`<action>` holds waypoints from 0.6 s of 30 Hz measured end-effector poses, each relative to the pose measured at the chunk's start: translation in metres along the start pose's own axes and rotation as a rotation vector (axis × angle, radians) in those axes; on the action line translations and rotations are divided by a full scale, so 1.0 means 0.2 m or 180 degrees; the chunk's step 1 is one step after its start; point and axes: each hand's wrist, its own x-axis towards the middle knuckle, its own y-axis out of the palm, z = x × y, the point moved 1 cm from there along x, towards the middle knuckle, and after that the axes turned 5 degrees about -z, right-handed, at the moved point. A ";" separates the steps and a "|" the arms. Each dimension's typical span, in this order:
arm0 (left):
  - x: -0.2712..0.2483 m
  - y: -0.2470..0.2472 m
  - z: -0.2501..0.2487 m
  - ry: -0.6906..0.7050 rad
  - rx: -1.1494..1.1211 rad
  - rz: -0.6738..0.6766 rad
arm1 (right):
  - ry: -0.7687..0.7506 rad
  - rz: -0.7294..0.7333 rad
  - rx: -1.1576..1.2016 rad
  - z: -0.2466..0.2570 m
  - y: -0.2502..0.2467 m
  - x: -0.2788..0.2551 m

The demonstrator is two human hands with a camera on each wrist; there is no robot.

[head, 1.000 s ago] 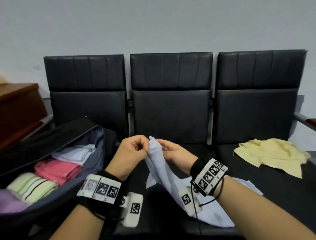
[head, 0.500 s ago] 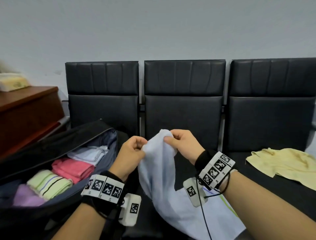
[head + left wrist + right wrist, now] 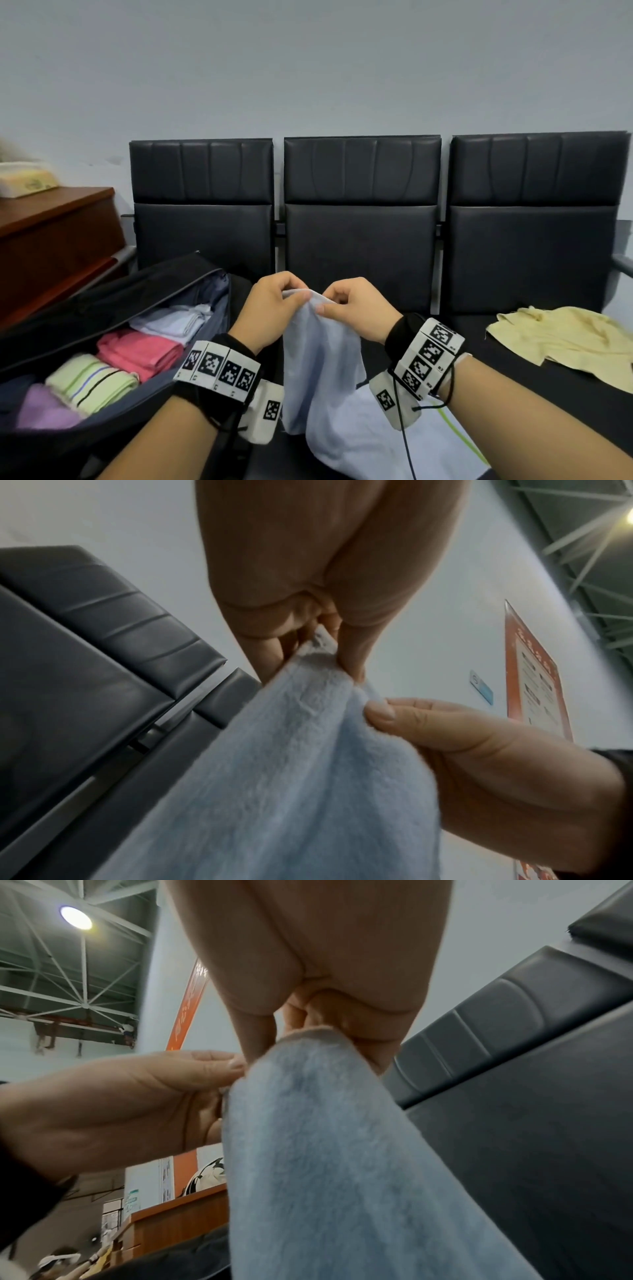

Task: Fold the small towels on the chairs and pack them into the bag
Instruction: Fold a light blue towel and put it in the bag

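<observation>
Left hand [image 3: 274, 310]: centre of the frame, thumb and fingers pinched on the top edge of the pale blue terry towel [image 3: 322, 363].
Right hand [image 3: 356, 308]: just right of the left, pinching the same edge; the two grips nearly touch.
Pale blue terry towel: hangs from both hands in the lower centre, its lower part lying on the middle seat of the black padded bench chairs [image 3: 363, 240].
Open dark fabric bag [image 3: 113, 305]: lower left, holding folded towels, white, pink, green-striped and purple.
Crumpled yellow towel [image 3: 561, 337]: right edge, on the right seat, well apart from the hands.
</observation>
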 end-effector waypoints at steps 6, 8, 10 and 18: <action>0.03 -0.15 0.00 -0.0014 -0.0269 -0.1045 | 0.0273 0.0640 0.0243 -0.18 -0.03 -0.08; 0.05 -0.24 0.02 0.0011 -0.0328 -0.1360 | 0.0404 0.0691 0.0159 -0.27 -0.08 -0.11; 0.06 -0.33 0.05 0.0002 -0.0332 -0.1605 | 0.0504 0.0500 0.0013 -0.34 -0.16 -0.13; 0.07 -0.43 0.21 -0.0464 -0.0220 -0.1743 | 0.0353 -0.0661 0.0498 -0.30 -0.35 -0.12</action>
